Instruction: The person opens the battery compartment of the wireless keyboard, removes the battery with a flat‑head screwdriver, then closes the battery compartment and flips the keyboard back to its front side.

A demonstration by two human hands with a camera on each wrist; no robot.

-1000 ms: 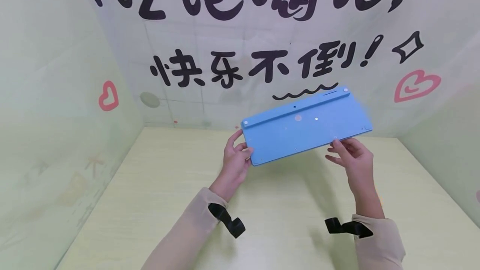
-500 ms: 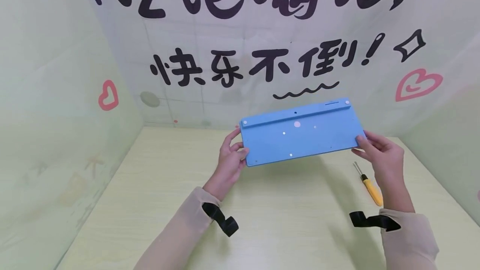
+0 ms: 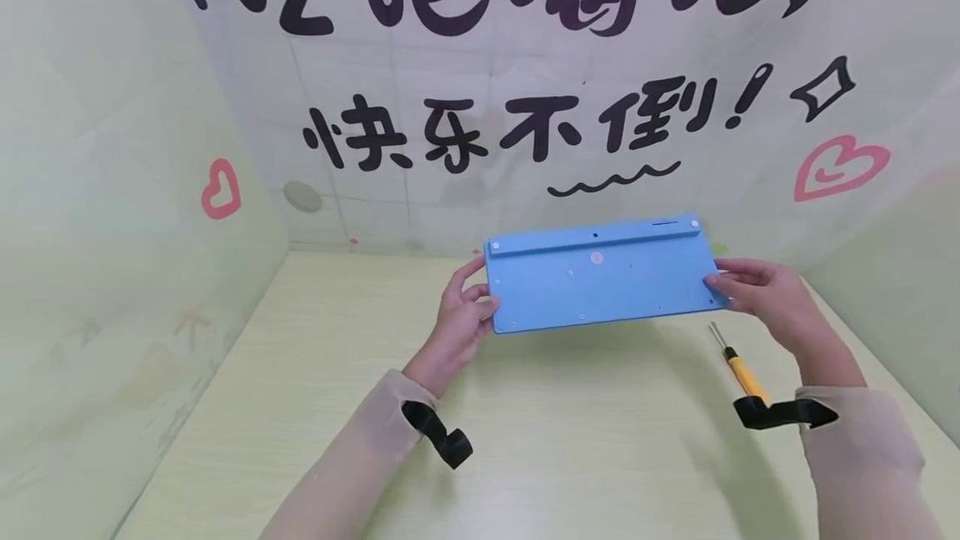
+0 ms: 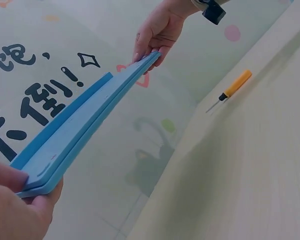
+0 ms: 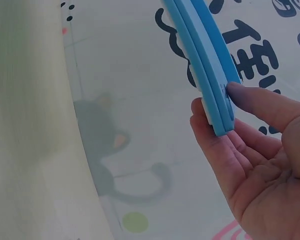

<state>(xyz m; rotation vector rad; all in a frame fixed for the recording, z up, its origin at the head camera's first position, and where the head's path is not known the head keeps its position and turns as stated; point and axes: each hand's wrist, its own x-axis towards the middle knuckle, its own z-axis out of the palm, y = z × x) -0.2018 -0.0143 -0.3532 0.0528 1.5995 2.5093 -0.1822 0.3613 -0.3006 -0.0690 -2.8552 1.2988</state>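
Note:
A blue keyboard (image 3: 600,282) is held up over the table in the head view, its underside towards me. That underside has a raised bar along the top, round pads and small screw holes. My left hand (image 3: 461,315) grips its left end, thumb on the underside and fingers behind. At the other end my right hand (image 3: 765,290) pinches the lower right corner between thumb and fingers. Seen edge-on in the right wrist view, the keyboard (image 5: 210,65) shows pale keys on its far face, mostly hidden from me.
On the table (image 3: 525,440) at the right lies a yellow-handled tool (image 3: 746,377) with thin metal prongs, partly covered by the black strap (image 3: 780,413) on my right wrist. A printed cloth wall (image 3: 450,215) stands behind, and side walls rise left and right.
My right hand has slid from the keyboard's lower edge to its right end. The keyboard's right side has dropped, so it sits more level. The yellow-handled tool has come into sight.

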